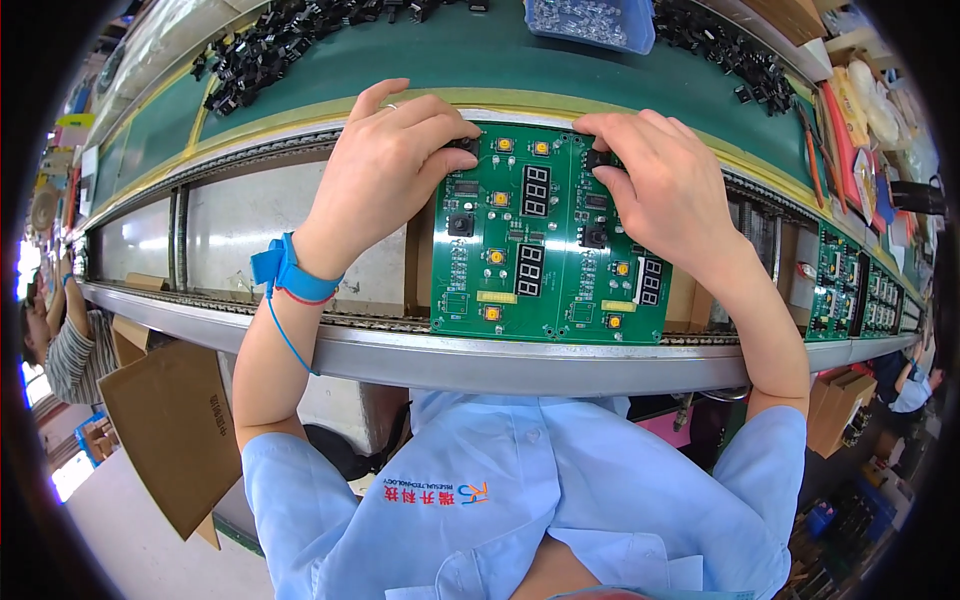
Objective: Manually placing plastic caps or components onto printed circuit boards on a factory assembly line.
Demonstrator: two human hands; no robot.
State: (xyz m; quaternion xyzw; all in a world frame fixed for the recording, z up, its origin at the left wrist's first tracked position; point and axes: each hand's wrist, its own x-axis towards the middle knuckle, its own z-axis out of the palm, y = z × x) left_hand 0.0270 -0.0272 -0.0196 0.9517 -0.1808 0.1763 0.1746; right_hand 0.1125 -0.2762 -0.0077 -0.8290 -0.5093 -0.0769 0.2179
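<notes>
A green circuit board point(515, 230) lies on the conveyor rails in front of me, carrying black digit displays point(536, 190) and several small yellow-orange buttons point(496, 257). At its far left corner, my left hand point(395, 155) pinches a small black component point(463, 146) between thumb and fingers. My right hand point(670, 175) is closed in the same way on another black component point(598, 158) near the board's far edge, right of the middle. Both parts are partly hidden by fingers. Nearer me, two similar black components point(460, 224) sit on the board. My right hand covers the board's far right corner.
Loose black components point(270, 55) are heaped on the green bench mat point(430, 65), with more at its far right. A blue bin point(590, 25) of small clear parts stands between them. More boards point(838, 280) lie along the conveyor to the right. A metal rail point(540, 365) runs nearest me.
</notes>
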